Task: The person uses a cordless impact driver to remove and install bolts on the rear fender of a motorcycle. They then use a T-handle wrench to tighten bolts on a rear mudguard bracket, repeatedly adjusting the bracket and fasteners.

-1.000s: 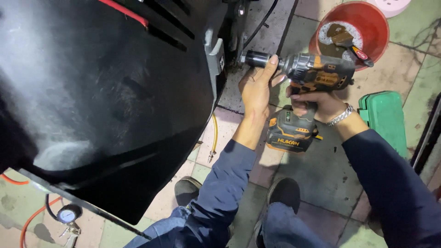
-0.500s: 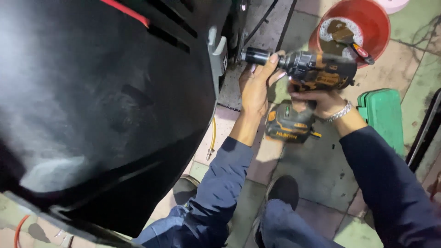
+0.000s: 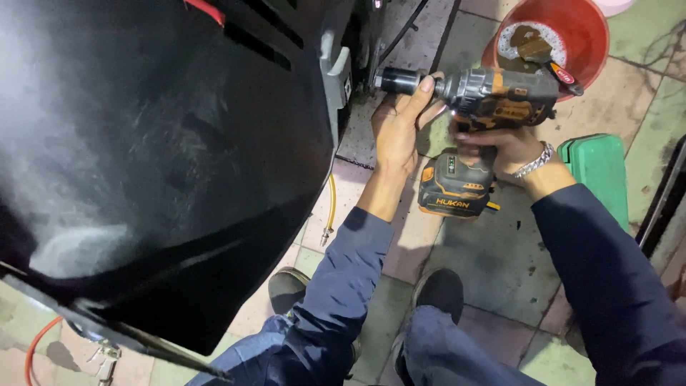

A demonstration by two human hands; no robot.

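Left hand: the left hand (image 3: 397,129) is cupping the nose of the impact wrench (image 3: 493,96) from below, thumb lying along the black socket (image 3: 397,81), fingers wrapped under the barrel.
Right hand: the right hand (image 3: 493,146) is clenching the wrench's grip, a silver bracelet (image 3: 534,161) sitting at the wrist.
Tool: the grey and orange cordless wrench is being held level, pointing toward the black machine body (image 3: 157,157), its battery pack (image 3: 455,186) hanging below the grip.
Socket: the tip is pressing in at the dark gap beside a grey bracket (image 3: 336,71); what it is meeting there is hidden.
Light: a small lamp is glowing at the front of the tool, just above the right thumb.
Floor: a red basin (image 3: 593,36) with soapy water and a brush is sitting just behind the wrench; a green stool (image 3: 597,168) is standing beside the right forearm.
Low down: a yellow hose end (image 3: 330,207) is lying on the tiles near the left sleeve, and two dark shoes (image 3: 436,293) are planted below.
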